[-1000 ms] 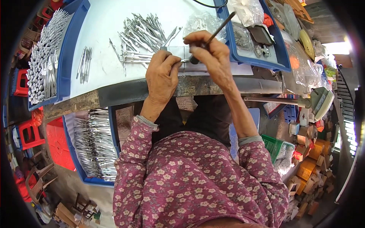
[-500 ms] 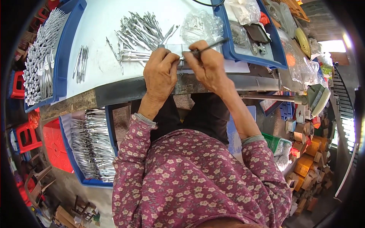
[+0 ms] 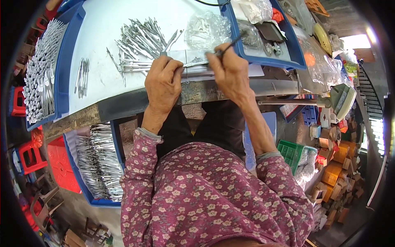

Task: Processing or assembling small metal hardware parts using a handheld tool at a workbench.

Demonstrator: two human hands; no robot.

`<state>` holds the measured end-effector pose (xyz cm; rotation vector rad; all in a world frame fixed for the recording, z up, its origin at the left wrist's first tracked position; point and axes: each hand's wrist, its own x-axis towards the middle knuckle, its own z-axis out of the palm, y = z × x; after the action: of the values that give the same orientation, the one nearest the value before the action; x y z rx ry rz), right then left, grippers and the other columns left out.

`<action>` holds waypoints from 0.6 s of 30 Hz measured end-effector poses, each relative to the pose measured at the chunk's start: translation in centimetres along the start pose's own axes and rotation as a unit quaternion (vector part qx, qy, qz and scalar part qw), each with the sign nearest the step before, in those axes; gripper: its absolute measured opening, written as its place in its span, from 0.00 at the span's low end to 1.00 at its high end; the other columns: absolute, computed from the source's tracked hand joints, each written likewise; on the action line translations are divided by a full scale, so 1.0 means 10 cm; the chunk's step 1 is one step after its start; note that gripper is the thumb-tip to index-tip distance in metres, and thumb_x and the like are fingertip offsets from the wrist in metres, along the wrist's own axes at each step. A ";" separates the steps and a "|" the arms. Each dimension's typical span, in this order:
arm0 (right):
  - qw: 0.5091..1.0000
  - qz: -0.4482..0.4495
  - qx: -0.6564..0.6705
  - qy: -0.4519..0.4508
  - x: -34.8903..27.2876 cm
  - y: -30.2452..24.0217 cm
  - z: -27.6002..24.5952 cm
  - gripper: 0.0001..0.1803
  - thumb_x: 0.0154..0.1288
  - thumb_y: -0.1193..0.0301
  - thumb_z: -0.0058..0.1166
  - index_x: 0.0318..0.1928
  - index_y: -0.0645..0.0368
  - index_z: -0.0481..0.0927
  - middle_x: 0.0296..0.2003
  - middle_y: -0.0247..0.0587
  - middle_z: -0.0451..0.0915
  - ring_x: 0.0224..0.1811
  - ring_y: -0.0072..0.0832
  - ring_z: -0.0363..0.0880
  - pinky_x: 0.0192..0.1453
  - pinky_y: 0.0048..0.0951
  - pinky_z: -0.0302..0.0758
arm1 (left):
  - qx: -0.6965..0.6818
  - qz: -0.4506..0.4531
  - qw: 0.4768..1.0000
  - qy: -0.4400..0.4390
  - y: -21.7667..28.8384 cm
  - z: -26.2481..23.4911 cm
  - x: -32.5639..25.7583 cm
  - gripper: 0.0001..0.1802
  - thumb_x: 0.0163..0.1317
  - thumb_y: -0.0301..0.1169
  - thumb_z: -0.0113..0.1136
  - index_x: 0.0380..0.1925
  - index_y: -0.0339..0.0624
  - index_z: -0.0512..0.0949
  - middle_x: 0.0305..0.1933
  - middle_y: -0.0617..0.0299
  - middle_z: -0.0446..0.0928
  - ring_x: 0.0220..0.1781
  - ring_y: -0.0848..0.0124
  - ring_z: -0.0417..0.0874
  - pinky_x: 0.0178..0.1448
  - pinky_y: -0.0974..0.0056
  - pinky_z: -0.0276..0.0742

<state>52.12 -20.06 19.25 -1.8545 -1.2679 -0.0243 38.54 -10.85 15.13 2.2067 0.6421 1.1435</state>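
At the table's front edge my left hand point(image 3: 162, 80) is closed, thumb against fingers, on a slim metal part; a short grey end point(image 3: 163, 53) pokes up above the knuckles. To its right my right hand point(image 3: 232, 74) is closed round a dark, thin-shafted tool point(image 3: 235, 40), whose tip is smeared by motion. Between the hands lies a small pale tray or sheet point(image 3: 195, 55) with tiny grey bits on it. Just beyond my left hand is a loose pile of slim silvery metal parts point(image 3: 142, 39). A clear plastic bag point(image 3: 207, 31) sits behind the pale sheet.
A blue tray point(image 3: 63, 82) of stacked metal parts stands at left, beside a small bundle point(image 3: 82, 78). Another blue tray point(image 3: 271, 61) at right holds bags and small items. Below the table sits a blue crate point(image 3: 101, 201) of metal parts. A lamp point(image 3: 343, 103) juts out at right.
My right hand has drawn away to the right from my left hand, widening the gap between them. The whole view has shifted slightly.
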 end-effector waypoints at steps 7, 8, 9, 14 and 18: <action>0.976 0.146 0.158 0.026 0.02 0.09 -0.33 0.13 0.62 0.65 0.52 0.36 0.65 0.72 0.20 0.38 0.76 0.21 0.22 0.73 0.26 0.23 0.71 | -0.007 -0.027 0.999 -0.035 0.08 -0.04 0.11 0.05 0.47 0.21 0.59 0.27 0.38 0.76 0.28 0.59 0.70 0.32 0.62 0.73 0.35 0.62 0.69; 0.974 0.150 0.168 0.022 0.01 0.05 -0.38 0.13 0.62 0.65 0.53 0.36 0.64 0.72 0.20 0.37 0.75 0.22 0.21 0.73 0.27 0.23 0.70 | 0.005 0.004 0.999 -0.037 0.09 -0.03 0.13 0.06 0.47 0.21 0.59 0.27 0.38 0.76 0.29 0.58 0.70 0.33 0.61 0.73 0.36 0.62 0.69; 0.974 0.147 0.168 0.024 0.03 0.06 -0.38 0.13 0.62 0.65 0.53 0.36 0.64 0.72 0.20 0.37 0.75 0.22 0.21 0.73 0.27 0.23 0.70 | 0.018 0.035 0.999 -0.037 0.11 -0.02 0.16 0.06 0.47 0.21 0.59 0.28 0.37 0.76 0.29 0.57 0.70 0.33 0.61 0.74 0.36 0.62 0.70; 0.997 0.042 0.056 0.014 0.25 -0.01 -0.37 0.12 0.60 0.65 0.53 0.35 0.61 0.74 0.20 0.41 0.75 0.25 0.32 0.75 0.30 0.30 0.69 | 0.085 0.103 0.989 -0.067 0.12 0.12 0.17 0.08 0.44 0.22 0.60 0.26 0.40 0.73 0.30 0.58 0.67 0.35 0.62 0.70 0.38 0.61 0.69; 1.000 -0.001 0.015 -0.015 0.51 0.02 -0.26 0.09 0.58 0.71 0.49 0.36 0.64 0.73 0.24 0.50 0.77 0.29 0.43 0.77 0.36 0.36 0.71 | 0.073 0.081 0.992 -0.062 0.10 0.15 0.15 0.07 0.44 0.20 0.59 0.25 0.38 0.73 0.29 0.58 0.67 0.34 0.62 0.71 0.37 0.61 0.69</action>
<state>55.84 -17.99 23.08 -1.8344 -1.2838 0.0203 40.72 -10.97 15.93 2.4716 0.5158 1.0574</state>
